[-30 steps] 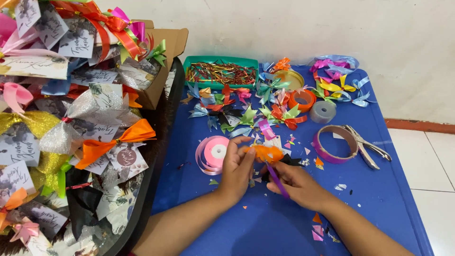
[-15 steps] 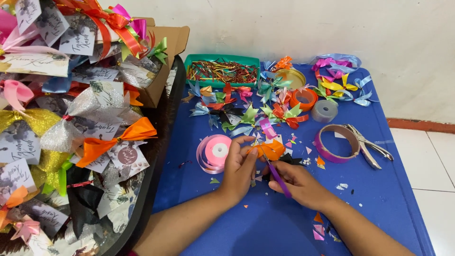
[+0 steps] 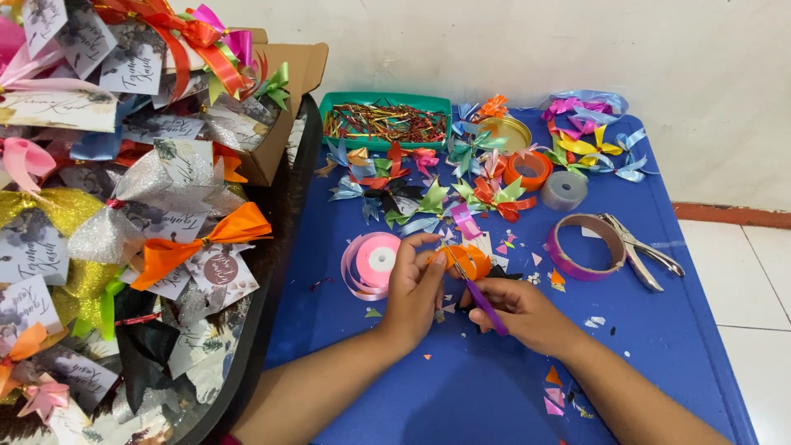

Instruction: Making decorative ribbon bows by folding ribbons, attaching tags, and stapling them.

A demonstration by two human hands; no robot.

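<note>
Working over blue table (image 3: 395, 387), both hands near its middle. Left hand (image 3: 414, 292) pinching folded orange ribbon piece (image 3: 465, 262) between thumb and fingertips, holding it just above the tabletop. Right hand (image 3: 519, 311) closed around purple-handled scissors (image 3: 478, 298), blades angled up and touching the lower edge of the orange ribbon (cannot tell whether blades are apart or closed; too small).

Lying just left of the left hand: pink ribbon roll (image 3: 372, 262). Sitting to the right, well apart: purple ribbon ring (image 3: 587, 245) touching a metal hole punch (image 3: 641, 247). Spreading further back: pile of finished small bows (image 3: 428, 181), orange tape roll (image 3: 527, 169), grey tape roll (image 3: 564, 189), green tray (image 3: 386, 122) holding thin coloured strips. Crowding the left edge: wrapped gifts with bows and tags (image 3: 124, 206).

Risks, judged:
- Blades working very close to the left fingertips; a slip on slick ribbon possibly nicking a finger.
- Light pinch possibly letting folds spring open, giving an uneven cut.
- Ribbon scraps (image 3: 554, 387) littering the table, possibly catching under the wrist.
</note>
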